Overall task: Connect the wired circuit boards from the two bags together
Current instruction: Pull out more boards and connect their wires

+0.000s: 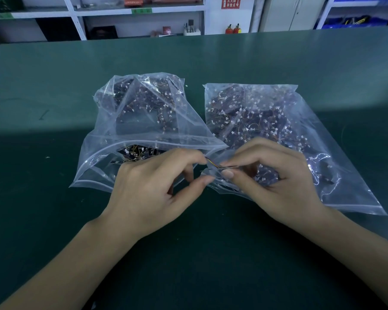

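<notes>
Green desk (211, 253) filling most of the view, bare in a wide band along the near side and out to the left and right edges; far edge meeting white shelving (76, 21) and a grey cabinet (285, 13), shelf contents too dim to make out. Two clear zip bags side by side at desk centre, nearly touching at the near corners. Left bag (130, 121) with mouth gaping toward the viewer, crumpled upward at the far end; right bag (278, 121) lying flatter, near right corner reaching well out to the right. Both packed with dark circuit boards (251, 117), thin wires and small white connectors, blurred through glare and creased plastic, single boards hard to separate. Left hand (152, 186) and right hand (271, 175) meeting between the bag mouths, forearms cut off at the lower frame edge. Each with thumb and forefinger pinching one end of a short multicoloured wire lead (213, 164); connector ends hidden under fingertips, joined or apart impossible to tell. Remaining fingers loosely curled.
</notes>
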Demonstrator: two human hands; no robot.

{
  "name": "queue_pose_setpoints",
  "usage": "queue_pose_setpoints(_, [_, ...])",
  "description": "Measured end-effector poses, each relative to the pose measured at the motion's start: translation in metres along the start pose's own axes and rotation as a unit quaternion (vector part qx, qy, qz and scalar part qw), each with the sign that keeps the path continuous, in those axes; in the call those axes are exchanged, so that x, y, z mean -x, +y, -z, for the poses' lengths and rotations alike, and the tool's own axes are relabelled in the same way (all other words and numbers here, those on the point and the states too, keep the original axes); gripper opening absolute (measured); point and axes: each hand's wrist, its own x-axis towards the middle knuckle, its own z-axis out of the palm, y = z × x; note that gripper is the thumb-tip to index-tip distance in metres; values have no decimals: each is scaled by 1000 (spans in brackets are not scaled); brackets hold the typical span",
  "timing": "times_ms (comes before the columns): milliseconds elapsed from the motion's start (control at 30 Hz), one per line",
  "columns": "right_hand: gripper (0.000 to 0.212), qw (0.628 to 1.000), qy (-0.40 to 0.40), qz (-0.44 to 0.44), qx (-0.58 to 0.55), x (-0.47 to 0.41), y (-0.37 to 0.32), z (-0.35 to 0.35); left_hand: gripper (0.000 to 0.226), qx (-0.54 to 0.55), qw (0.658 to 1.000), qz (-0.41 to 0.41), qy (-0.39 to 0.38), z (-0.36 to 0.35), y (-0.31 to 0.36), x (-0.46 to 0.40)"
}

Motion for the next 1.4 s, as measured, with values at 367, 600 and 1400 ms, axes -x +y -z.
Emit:
queue_pose_setpoints(367, [4,1000,-9,-13,11,2,1,-3,14,-4,1000,0,14,-2,0,0])
queue_pose_setpoints(600, [2,1000,-19,-4,18,2,3,-4,14,7,1000,-10,-5,-2,1,0])
queue_pose_setpoints(1400, [6,997,-28,-49,43,1,-2,-2,14,-24,1000,0,2,-4,0,1])
